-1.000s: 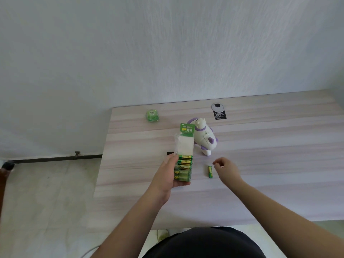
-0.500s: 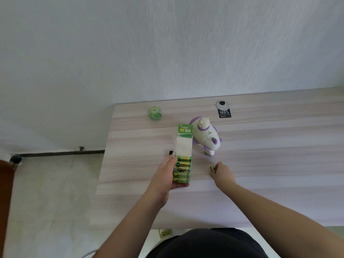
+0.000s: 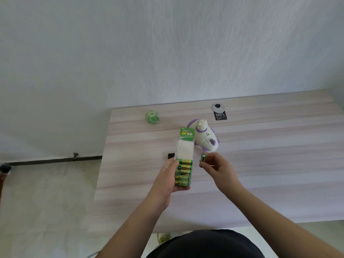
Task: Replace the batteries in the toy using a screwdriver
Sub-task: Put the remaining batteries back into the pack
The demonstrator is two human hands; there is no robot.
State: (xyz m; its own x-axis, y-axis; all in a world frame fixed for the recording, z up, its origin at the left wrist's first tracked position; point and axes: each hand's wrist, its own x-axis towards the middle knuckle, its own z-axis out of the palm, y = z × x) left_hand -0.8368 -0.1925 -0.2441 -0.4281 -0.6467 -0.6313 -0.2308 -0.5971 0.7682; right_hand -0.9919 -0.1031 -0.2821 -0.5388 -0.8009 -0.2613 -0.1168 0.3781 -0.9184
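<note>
1. Pale, textured wall is filling the upper half of the frame, meeting a light wood-grain surface [image 3: 260, 155] that is stretching across the centre and right; tiled floor [image 3: 46, 192] is showing at lower left.
2. Near the surface's far edge, a grey round cable cap [image 3: 217, 107] is sitting at upper right of centre, with a black label [image 3: 220, 116] reading "100%" just below it.
3. A small green cube-like object [image 3: 152, 117] is lying at the far left end of the surface; its markings are too small to read.
4. The white and purple toy [image 3: 204, 137] is lying on its side at centre frame.
5. The left hand [image 3: 167, 180] is gripping a green battery pack [image 3: 184, 161], its header card reading "GP" with further characters, the fingers wrapping behind it and the thumb at its left edge.
6. The right hand [image 3: 219, 169] is pinching one green battery [image 3: 202, 158] upright between thumb and fingers, just right of the pack and just below the toy.
7. A small black item [image 3: 170, 156] is lying left of the pack.
</note>
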